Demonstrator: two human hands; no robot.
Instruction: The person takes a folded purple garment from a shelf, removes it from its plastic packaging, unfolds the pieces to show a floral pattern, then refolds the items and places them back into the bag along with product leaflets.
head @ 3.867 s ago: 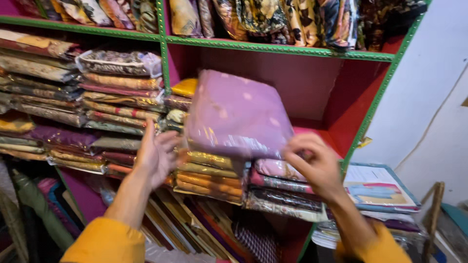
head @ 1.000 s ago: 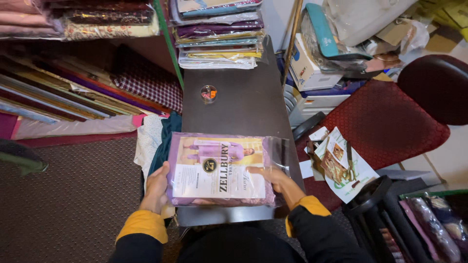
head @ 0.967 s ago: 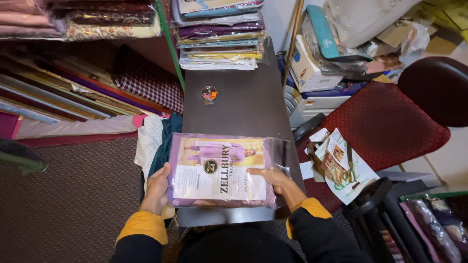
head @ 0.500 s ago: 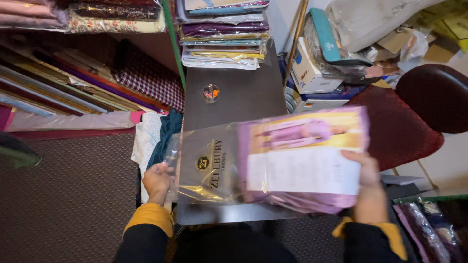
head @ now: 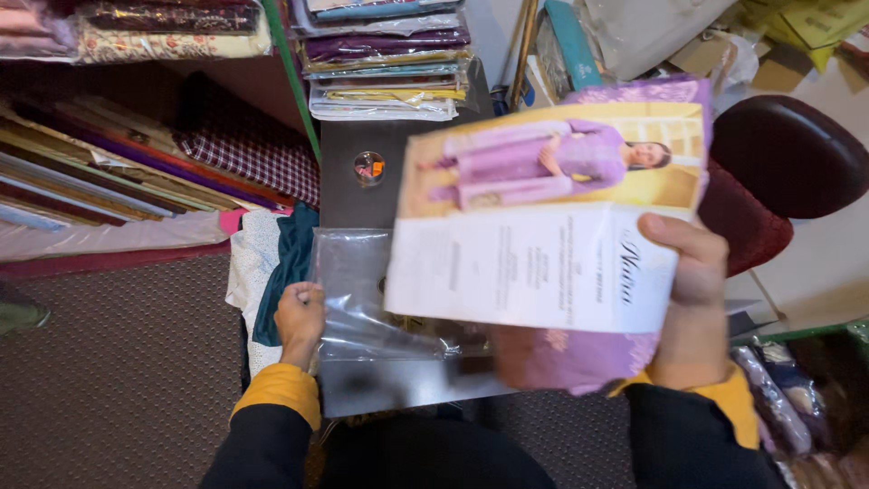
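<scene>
Bench (head: 358,186) dark, under both hands. Lilac fabric pack (head: 552,244) raised above bench, right hand (head: 690,299) fingers closed on its right edge. Clear bag (head: 362,299) flat on bench, left hand (head: 299,317) fingers pinching its left edge.

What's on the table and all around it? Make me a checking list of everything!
Surface: dark table, mostly bare at the far end.
Job's things: folded lilac garment with picture card, lifted clear of the clear plastic sleeve lying on the table.
Clutter: small round tin; stack of packed fabrics at the far end.
Grippers: right hand grips the garment; left hand pinches the sleeve's edge.
Cables: nothing seen.
Surroundings: shelf of fabric packs, maroon chair, brown carpet.
</scene>
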